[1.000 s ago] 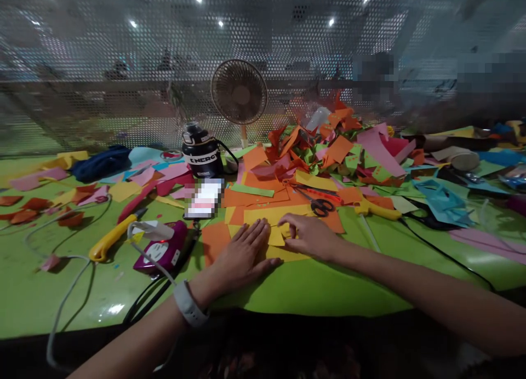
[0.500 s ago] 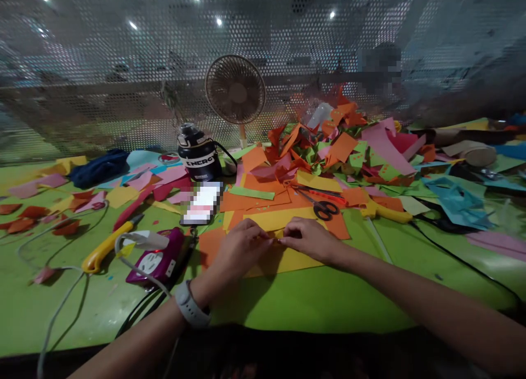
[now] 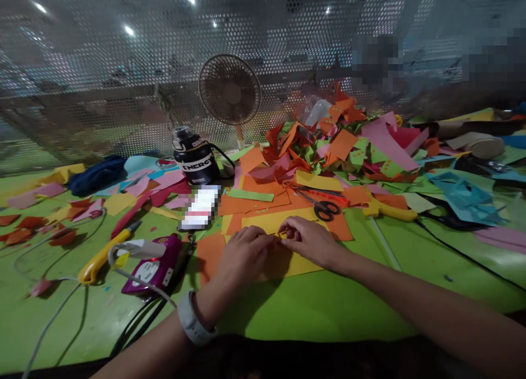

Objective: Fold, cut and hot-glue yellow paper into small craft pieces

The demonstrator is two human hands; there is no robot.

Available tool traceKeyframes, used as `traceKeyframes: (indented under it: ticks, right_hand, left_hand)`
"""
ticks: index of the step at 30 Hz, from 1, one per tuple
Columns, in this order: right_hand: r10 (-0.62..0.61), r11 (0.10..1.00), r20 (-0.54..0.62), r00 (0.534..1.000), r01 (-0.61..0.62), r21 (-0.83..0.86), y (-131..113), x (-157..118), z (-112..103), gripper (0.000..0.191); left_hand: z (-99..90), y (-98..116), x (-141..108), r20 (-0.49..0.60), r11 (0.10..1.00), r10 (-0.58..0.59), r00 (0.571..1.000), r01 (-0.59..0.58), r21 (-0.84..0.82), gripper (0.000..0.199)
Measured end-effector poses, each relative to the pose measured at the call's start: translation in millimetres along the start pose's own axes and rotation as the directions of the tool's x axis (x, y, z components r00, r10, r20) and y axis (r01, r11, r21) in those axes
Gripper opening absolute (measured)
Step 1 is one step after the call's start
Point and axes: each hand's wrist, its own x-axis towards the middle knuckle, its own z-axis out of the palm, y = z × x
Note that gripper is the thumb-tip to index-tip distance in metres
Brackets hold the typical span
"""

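Note:
My left hand (image 3: 246, 252) is closed, its fingertips meeting a small yellow paper piece (image 3: 281, 235) over the yellow sheets. From the other side my right hand (image 3: 310, 241) pinches the same piece between thumb and fingers. The hands partly cover it, so its exact shape cannot be made out. Beneath them a yellow paper sheet (image 3: 302, 264) lies over orange paper (image 3: 210, 254). Scissors with black handles (image 3: 326, 210) rest just beyond my right hand. A pale green paper strip (image 3: 251, 195) lies farther back.
A yellow glue gun (image 3: 392, 211) lies right, another yellow-handled tool (image 3: 104, 257) left. A purple power strip (image 3: 154, 266) with cables, a phone (image 3: 200, 207), a black bottle (image 3: 196, 162) and a fan (image 3: 230, 90) stand or lie around. Cut paper (image 3: 343, 146) is heaped behind.
My left hand has flattened slightly over the sheet, and my right fingers have lifted and curled a little around the small yellow piece. The camera view has shifted slightly.

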Motion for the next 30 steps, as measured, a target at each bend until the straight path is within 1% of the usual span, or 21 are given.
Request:
traceKeyframes:
  ticks: [2,4,7,11,13,15,20,26,30]
  right_hand:
    - [-0.038,0.999,-0.012,0.999,0.038,-0.019,2.0,0.7,0.7,0.013]
    - [-0.064,0.997,-0.027,0.998,0.063,-0.034,3.8,1.3,1.7,0.014]
    - [-0.074,0.997,-0.039,0.996,0.073,-0.037,5.8,2.0,3.0,0.015]
    - [-0.067,0.998,-0.051,0.996,0.066,-0.020,7.4,3.1,4.0,0.014]
    - [-0.058,0.998,-0.047,0.997,0.058,0.000,7.9,3.6,4.1,0.014]
    - [-0.053,0.998,-0.043,0.998,0.054,0.013,8.0,3.8,3.7,0.014]
    - [-0.034,0.999,-0.033,0.999,0.035,0.031,5.5,3.1,0.8,0.014]
    - [-0.002,0.998,-0.025,1.000,0.004,0.058,3.1,2.9,-2.2,0.012]
    - [-0.001,0.996,-0.023,1.000,0.003,0.092,4.7,4.2,-1.9,0.013]
  left_hand:
    - [-2.5,4.4,-3.0,0.064,0.981,0.117,0.991,-0.125,0.147,0.020]
    - [-4.1,8.9,-5.5,0.116,0.953,0.183,0.976,-0.205,0.221,0.018]
    - [-4.4,14.1,-7.7,0.153,0.927,0.234,0.960,-0.268,0.263,0.018]
    - [-2.4,14.7,-9.2,0.157,0.898,0.315,0.936,-0.347,0.269,0.026]
    - [-1.9,13.3,-9.9,0.140,0.898,0.323,0.936,-0.350,0.266,0.028]
    - [-2.2,12.2,-10.4,0.137,0.908,0.307,0.942,-0.333,0.253,0.030]
    - [-5.5,14.4,-10.2,0.174,0.912,0.298,0.938,-0.334,0.240,0.034]
    - [-11.5,21.5,-8.0,0.195,0.915,0.189,0.962,-0.245,0.321,0.029]
    - [-10.7,19.7,-9.1,0.219,0.928,0.156,0.963,-0.219,0.300,0.031]
